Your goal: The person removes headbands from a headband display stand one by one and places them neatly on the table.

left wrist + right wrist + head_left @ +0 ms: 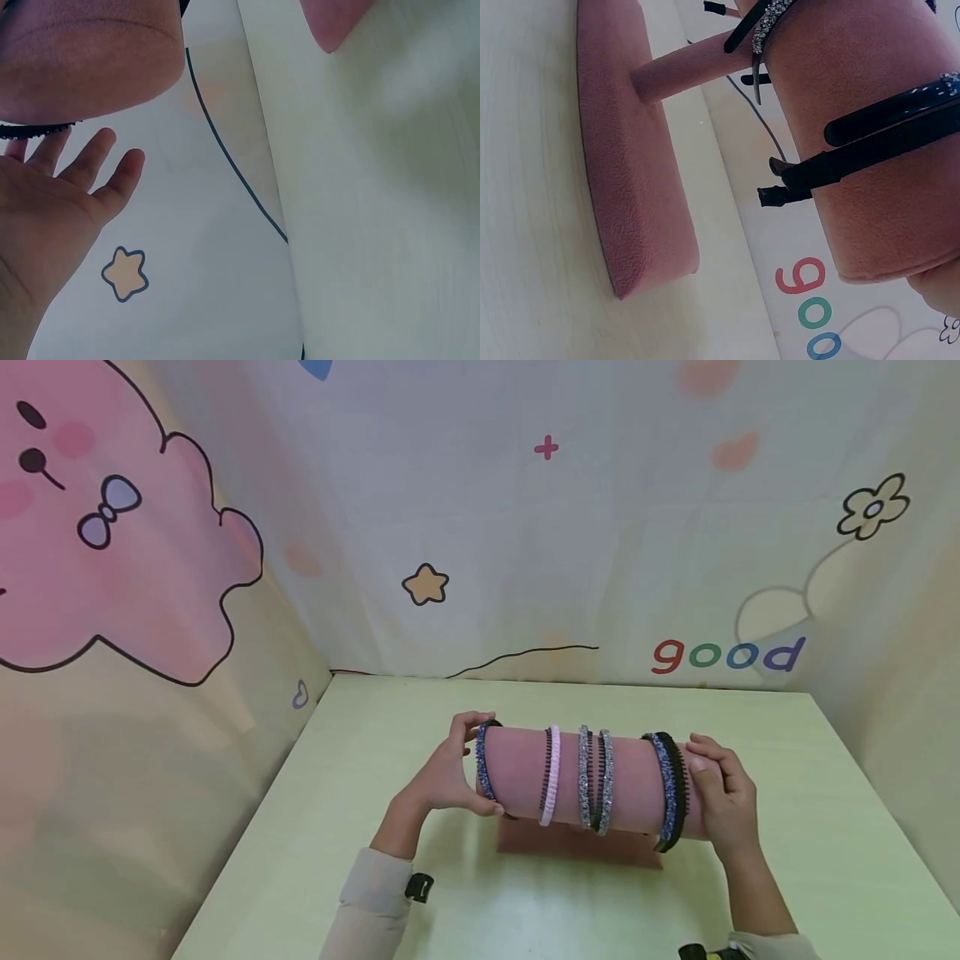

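A pink plush headband stand (517, 768) has a thick horizontal roll above a flat base (630, 165), joined by a post. Around the roll's left end sits a blue glittery headband (483, 764); my left hand (442, 777) holds it, fingers at the top and thumb near its lower end. In the left wrist view, some fingertips touch the band's dark edge (37, 131). My right hand (727, 797) grips the roll's right end, thumb in front and fingers over the top. Beside it are a blue glittery headband (664, 789) and a black headband (681, 793).
Mid-roll are a light pink headband (553, 777) and two silver glittery headbands (584, 777), with dark comb teeth inside. The stand is on a pale table (810, 827), in front of a printed cloth backdrop (480, 510) with a further cloth wall at each side.
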{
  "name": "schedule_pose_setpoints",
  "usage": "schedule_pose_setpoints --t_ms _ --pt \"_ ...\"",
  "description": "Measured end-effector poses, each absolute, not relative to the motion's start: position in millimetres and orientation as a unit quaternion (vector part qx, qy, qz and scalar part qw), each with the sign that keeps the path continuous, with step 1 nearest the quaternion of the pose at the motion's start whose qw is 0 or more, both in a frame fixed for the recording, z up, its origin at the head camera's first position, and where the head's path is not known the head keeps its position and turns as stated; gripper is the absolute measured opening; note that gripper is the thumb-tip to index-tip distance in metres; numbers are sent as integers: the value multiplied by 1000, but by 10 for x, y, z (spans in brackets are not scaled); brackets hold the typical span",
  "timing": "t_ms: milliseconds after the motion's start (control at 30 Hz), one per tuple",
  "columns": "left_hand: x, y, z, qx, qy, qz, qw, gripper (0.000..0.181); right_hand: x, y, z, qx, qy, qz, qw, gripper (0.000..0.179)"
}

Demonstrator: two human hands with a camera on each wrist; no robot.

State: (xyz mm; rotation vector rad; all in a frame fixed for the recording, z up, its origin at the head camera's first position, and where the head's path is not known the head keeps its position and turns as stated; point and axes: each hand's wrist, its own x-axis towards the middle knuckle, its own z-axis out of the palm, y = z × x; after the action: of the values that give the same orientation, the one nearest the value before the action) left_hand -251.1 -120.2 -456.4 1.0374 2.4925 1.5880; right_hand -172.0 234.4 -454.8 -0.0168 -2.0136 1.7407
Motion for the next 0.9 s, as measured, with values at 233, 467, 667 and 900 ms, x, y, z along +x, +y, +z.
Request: schedule_pose_setpoints --t_ms 233,467,667,900 --pt "-2365 -1285 -4437 307 794 525 1 112 -1711 2361 -4555 -17 -744 622 246 28" --pt "-2285 -1343 -4415 291 796 530 -15 108 -1720 2362 -4555 -6 -736 629 252 26" --pt "-2360 -1398 -4665 265 817 511 -46 114 -1739 2352 -4573 -3 -738 624 256 26" --pt "-2266 -1397 -4771 243 812 523 -92 114 -1728 2344 -4560 -13 -737 627 252 26"
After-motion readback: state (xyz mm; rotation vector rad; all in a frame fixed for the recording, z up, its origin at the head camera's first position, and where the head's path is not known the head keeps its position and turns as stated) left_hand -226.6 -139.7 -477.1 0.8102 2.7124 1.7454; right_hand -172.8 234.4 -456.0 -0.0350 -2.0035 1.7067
